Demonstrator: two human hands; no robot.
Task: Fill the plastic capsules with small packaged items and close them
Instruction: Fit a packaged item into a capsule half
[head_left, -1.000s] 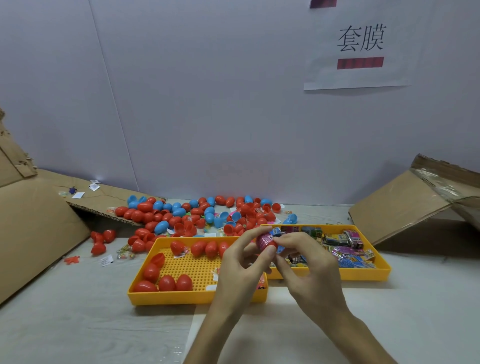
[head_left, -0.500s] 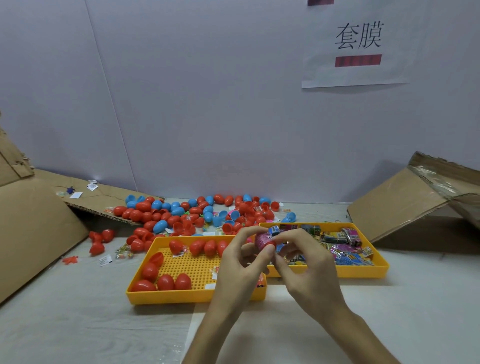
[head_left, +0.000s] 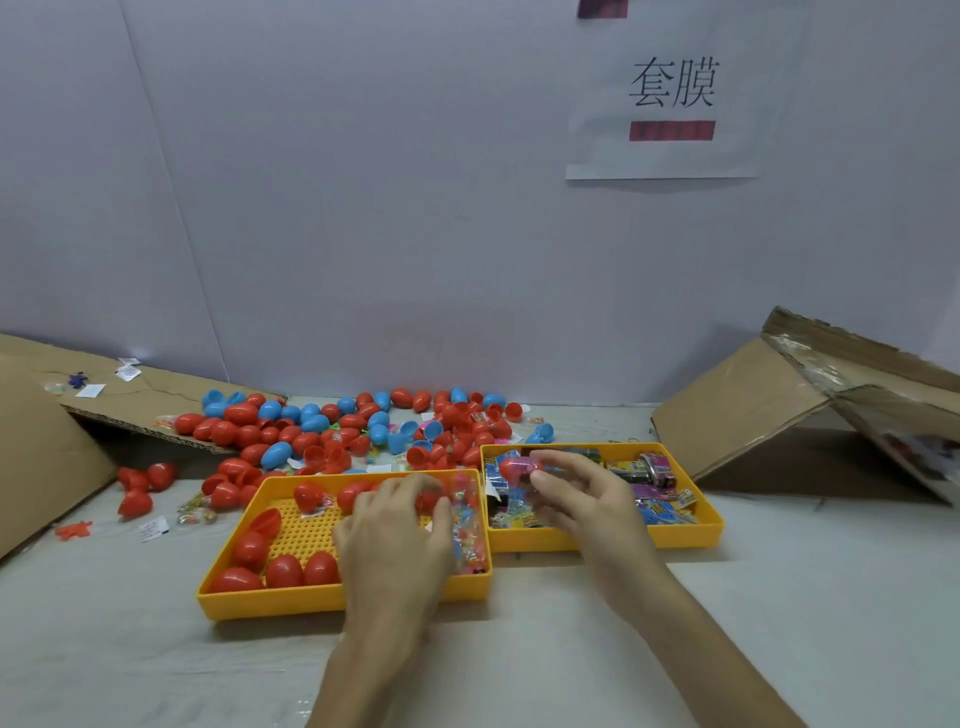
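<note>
**Head view.** The right hand (head_left: 587, 499) is shown over the right tray (head_left: 623, 540). A red-pink capsule (head_left: 511, 467) is pinched between thumb and fingertips at 10 o'clock from the palm; its long axis is blurred and cannot be read. The left hand (head_left: 395, 530) is lowered into the left tray (head_left: 337, 605), fingers curled down over a red capsule (head_left: 428, 501) at 1 o'clock from the knuckles. Whether that capsule is gripped cannot be told. The packaged items (head_left: 660, 506) lie at 3 o'clock from the right hand, the nearer hand, so the next pick is judged to fall to it.
</note>
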